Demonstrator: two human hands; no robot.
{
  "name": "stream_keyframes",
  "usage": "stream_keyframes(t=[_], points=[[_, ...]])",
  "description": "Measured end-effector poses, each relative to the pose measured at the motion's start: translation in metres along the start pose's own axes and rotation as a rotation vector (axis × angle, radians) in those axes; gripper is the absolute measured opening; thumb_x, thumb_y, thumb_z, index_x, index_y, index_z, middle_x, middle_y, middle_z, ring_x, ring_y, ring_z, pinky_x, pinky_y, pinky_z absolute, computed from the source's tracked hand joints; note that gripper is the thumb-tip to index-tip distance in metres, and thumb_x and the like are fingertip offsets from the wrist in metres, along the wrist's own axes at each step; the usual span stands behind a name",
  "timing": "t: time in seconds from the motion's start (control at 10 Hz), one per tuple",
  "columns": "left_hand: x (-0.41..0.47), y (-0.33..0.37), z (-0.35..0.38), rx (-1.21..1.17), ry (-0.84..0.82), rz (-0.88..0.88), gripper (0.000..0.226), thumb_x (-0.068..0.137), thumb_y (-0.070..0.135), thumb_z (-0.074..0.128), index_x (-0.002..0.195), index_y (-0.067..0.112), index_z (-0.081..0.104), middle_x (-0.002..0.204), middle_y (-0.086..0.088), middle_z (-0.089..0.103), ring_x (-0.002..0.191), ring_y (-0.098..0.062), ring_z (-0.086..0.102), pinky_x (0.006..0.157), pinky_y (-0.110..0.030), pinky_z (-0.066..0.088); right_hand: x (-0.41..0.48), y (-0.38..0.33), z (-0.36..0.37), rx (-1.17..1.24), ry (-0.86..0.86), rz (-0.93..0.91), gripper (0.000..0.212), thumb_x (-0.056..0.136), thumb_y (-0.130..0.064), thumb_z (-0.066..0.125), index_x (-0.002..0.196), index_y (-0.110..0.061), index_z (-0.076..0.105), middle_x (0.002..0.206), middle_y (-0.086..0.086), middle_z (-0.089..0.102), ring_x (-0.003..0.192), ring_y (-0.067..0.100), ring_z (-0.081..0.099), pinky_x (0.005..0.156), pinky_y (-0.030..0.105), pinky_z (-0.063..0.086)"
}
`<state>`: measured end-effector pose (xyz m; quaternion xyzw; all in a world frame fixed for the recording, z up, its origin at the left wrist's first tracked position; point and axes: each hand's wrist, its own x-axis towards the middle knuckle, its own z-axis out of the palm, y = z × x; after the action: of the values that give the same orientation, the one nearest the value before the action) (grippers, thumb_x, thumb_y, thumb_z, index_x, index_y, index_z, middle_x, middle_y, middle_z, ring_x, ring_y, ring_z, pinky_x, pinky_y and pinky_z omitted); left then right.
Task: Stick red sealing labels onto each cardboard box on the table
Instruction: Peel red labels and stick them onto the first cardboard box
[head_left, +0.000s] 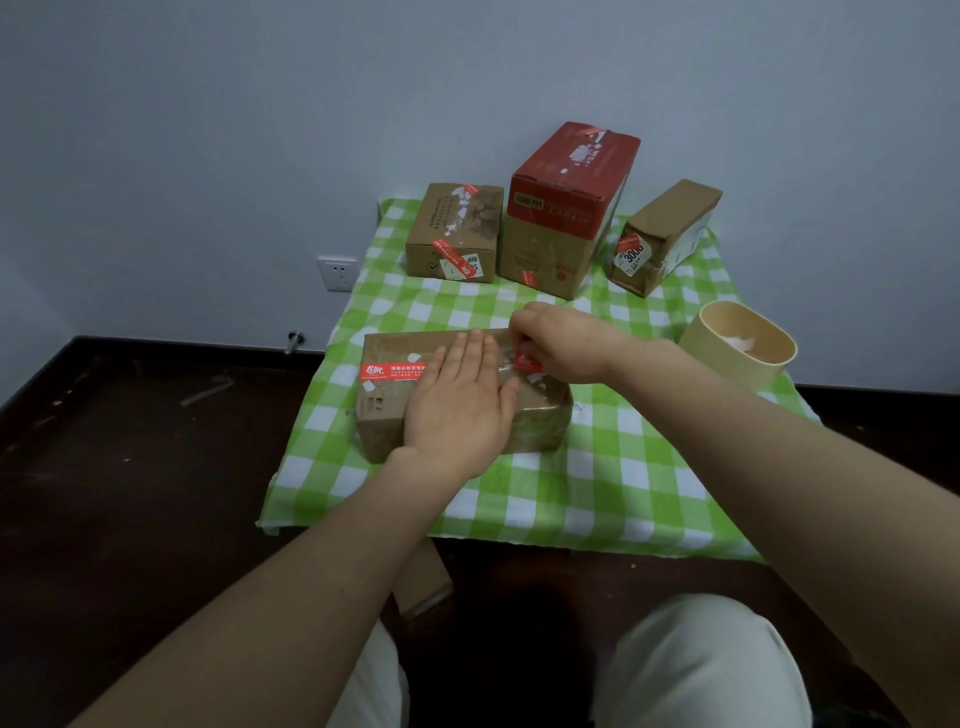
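Observation:
A flat brown cardboard box (387, 410) lies near the front of the green checked cloth (613, 483). A red sealing label (392, 371) runs across its top. My left hand (462, 400) presses flat on the box and covers the label's middle. My right hand (563, 343) pinches the label's right end (527, 361) at the box's top right. Three more boxes stand at the back: a small brown box (457, 234), a tall red-topped box (566, 208) and a narrow box (662, 239), each with red labels on it.
A round tan container (737, 358) with scraps of paper inside stands on the cloth to the right. A wall socket (337, 273) is at the left on the wall. Another cardboard piece (423, 582) lies under the table's front edge, above my knees.

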<state>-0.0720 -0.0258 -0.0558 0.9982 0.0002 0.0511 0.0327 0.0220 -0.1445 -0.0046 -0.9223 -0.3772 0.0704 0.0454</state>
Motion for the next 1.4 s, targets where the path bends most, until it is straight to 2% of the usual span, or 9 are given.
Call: stream_keyframes(t=[0.4, 0.6, 0.8, 0.9, 1.0, 1.1, 1.2, 1.3, 1.4], points=[[0.000, 0.000, -0.001, -0.014, -0.008, 0.001, 0.059, 0.101, 0.040, 0.010, 0.150, 0.009, 0.006, 0.159, -0.007, 0.004, 0.147, -0.017, 0.000, 0.118, -0.033, -0.004, -0.008, 0.010, -0.003, 0.177, 0.022, 0.037, 0.015, 0.093, -0.007, 0.045, 0.106, -0.003, 0.053, 0.109, 0.012, 0.055, 0.099, 0.027, 0.051, 0.073, 0.025, 0.032], [0.000, 0.000, -0.001, -0.018, -0.027, 0.002, 0.059, 0.101, 0.040, 0.009, 0.150, 0.009, 0.004, 0.159, -0.007, 0.003, 0.147, -0.017, -0.001, 0.119, -0.033, -0.003, -0.012, 0.010, -0.001, 0.297, 0.102, 0.084, 0.013, 0.095, -0.006, 0.042, 0.103, -0.004, 0.052, 0.093, 0.007, 0.057, 0.083, 0.021, 0.050, 0.067, 0.027, 0.034], [0.000, 0.000, -0.001, -0.033, -0.045, 0.002, 0.059, 0.101, 0.041, 0.008, 0.150, 0.009, 0.003, 0.159, -0.006, 0.001, 0.147, -0.017, -0.002, 0.119, -0.033, -0.004, -0.019, 0.013, -0.003, 0.440, 0.157, 0.102, 0.008, 0.096, -0.008, 0.044, 0.098, -0.009, 0.051, 0.096, 0.008, 0.060, 0.085, 0.020, 0.051, 0.074, 0.028, 0.039], [0.000, 0.000, -0.001, -0.033, -0.055, 0.003, 0.059, 0.100, 0.041, 0.008, 0.150, 0.009, 0.003, 0.159, -0.006, 0.001, 0.147, -0.017, -0.002, 0.119, -0.033, -0.004, -0.021, 0.014, -0.002, 0.557, 0.190, 0.146, 0.008, 0.095, -0.008, 0.046, 0.089, -0.013, 0.049, 0.092, 0.006, 0.061, 0.087, 0.024, 0.057, 0.079, 0.034, 0.046], [-0.001, 0.001, -0.003, -0.044, -0.045, 0.009, 0.059, 0.101, 0.041, 0.008, 0.151, 0.010, 0.004, 0.159, -0.007, 0.002, 0.147, -0.017, -0.001, 0.119, -0.033, -0.004, -0.026, 0.015, -0.002, 0.799, 0.266, 0.259, 0.010, 0.091, -0.004, 0.051, 0.085, -0.012, 0.054, 0.084, 0.008, 0.064, 0.083, 0.025, 0.064, 0.078, 0.037, 0.055], [0.002, -0.001, -0.005, -0.092, -0.066, 0.015, 0.059, 0.101, 0.043, 0.012, 0.151, 0.012, 0.005, 0.160, -0.006, 0.003, 0.147, -0.017, -0.001, 0.117, -0.033, -0.005, -0.035, 0.018, -0.004, 1.010, 0.347, 0.368, 0.010, 0.083, 0.005, 0.056, 0.080, -0.004, 0.058, 0.072, 0.009, 0.066, 0.064, 0.018, 0.064, 0.060, 0.029, 0.055], [0.007, -0.002, -0.013, -0.282, -0.056, -0.026, 0.061, 0.099, 0.043, 0.033, 0.151, 0.019, 0.011, 0.159, -0.004, 0.009, 0.147, -0.018, 0.005, 0.117, -0.033, 0.000, -0.045, 0.023, -0.004, 1.112, 0.371, 0.422, 0.012, 0.081, 0.009, 0.058, 0.075, -0.001, 0.060, 0.067, 0.013, 0.065, 0.057, 0.019, 0.062, 0.056, 0.026, 0.056], [0.007, 0.009, -0.024, -0.669, 0.061, -0.096, 0.064, 0.086, 0.038, 0.058, 0.144, 0.028, 0.034, 0.150, 0.002, 0.037, 0.137, -0.017, 0.034, 0.115, -0.042, 0.027, -0.051, 0.022, -0.001, 1.170, 0.326, 0.440, 0.016, 0.082, 0.010, 0.058, 0.072, -0.002, 0.060, 0.066, 0.014, 0.063, 0.052, 0.015, 0.062, 0.057, 0.025, 0.057], [0.009, 0.031, -0.035, -1.010, 0.097, -0.145, 0.064, 0.071, 0.050, 0.068, 0.129, 0.029, 0.052, 0.112, 0.011, 0.065, 0.104, -0.009, 0.061, 0.093, -0.040, 0.050, -0.055, 0.019, -0.001, 1.255, 0.314, 0.432, 0.017, 0.084, 0.010, 0.057, 0.072, -0.002, 0.060, 0.067, 0.015, 0.063, 0.054, 0.017, 0.062, 0.057, 0.023, 0.057]])
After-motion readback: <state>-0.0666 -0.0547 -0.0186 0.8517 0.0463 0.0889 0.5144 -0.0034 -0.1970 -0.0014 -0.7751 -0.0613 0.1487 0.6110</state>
